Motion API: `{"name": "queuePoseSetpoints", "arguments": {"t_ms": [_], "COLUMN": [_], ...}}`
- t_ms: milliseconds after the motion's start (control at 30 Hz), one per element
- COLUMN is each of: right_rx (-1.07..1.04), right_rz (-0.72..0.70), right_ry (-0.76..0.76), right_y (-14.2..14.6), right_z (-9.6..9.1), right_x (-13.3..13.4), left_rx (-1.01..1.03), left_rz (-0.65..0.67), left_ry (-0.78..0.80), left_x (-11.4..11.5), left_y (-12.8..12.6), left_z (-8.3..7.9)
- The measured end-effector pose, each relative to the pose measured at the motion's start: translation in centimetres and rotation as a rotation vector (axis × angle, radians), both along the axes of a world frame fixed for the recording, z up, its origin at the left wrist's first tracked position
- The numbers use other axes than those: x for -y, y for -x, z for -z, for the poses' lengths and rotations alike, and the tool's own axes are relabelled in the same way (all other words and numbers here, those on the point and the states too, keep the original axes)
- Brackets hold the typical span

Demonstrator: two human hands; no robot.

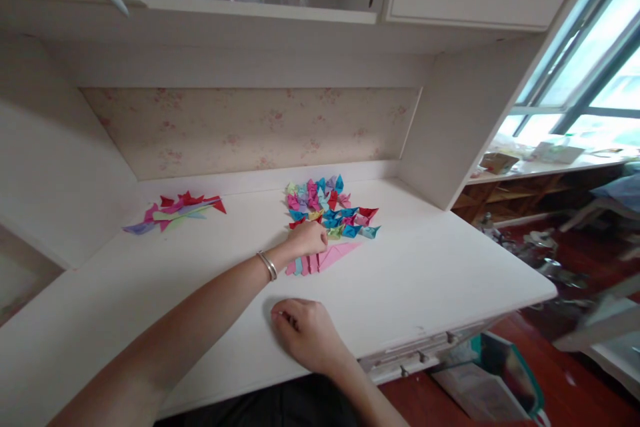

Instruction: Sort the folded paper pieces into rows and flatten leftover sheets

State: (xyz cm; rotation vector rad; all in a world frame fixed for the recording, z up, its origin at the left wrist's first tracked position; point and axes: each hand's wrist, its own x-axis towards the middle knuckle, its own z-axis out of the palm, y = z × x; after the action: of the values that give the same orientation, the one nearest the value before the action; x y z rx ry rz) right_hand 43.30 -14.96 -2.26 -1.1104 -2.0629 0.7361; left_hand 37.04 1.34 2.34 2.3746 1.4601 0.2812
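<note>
Nearest us, by the desk's (440,260) near edge, our right hand (306,331) rests with its grip curled inward; we cannot tell whether it pinches anything. Three knobs (421,356) show below that edge, left of the right front corner. Farther in, our left hand (309,239), one silver bracelet (267,265) on its wrist, bends its grip over several narrow folded papers (303,265); we cannot tell what it pinches. Beside these, one pink pointed sheet (340,253) lies toward the right edge. Just beyond, we count three boat-like folds in the front row: green (335,232), blue (351,231) and pale blue (371,232). Behind sits a crowded cluster (320,195) near the back edge, too overlapped to count. One loose pile (185,210) lies by the back left corner.
</note>
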Motion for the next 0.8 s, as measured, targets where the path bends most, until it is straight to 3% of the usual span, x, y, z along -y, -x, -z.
{"name": "queuePoseSetpoints", "arguments": {"t_ms": [467,800], "right_rx": [0.049,0.042], "right_rz": [0.009,0.0], "right_ry": [-0.013,-0.013], "right_y": [0.39,0.45], "right_z": [0.07,-0.07], "right_x": [-0.07,-0.04], "left_rx": [-0.02,-0.018], "left_rz": [-0.033,-0.04], "left_ry": [-0.1,-0.05], "left_x": [0.56,0.64], "left_y": [0.21,0.59], "left_z": [0.33,0.77]}}
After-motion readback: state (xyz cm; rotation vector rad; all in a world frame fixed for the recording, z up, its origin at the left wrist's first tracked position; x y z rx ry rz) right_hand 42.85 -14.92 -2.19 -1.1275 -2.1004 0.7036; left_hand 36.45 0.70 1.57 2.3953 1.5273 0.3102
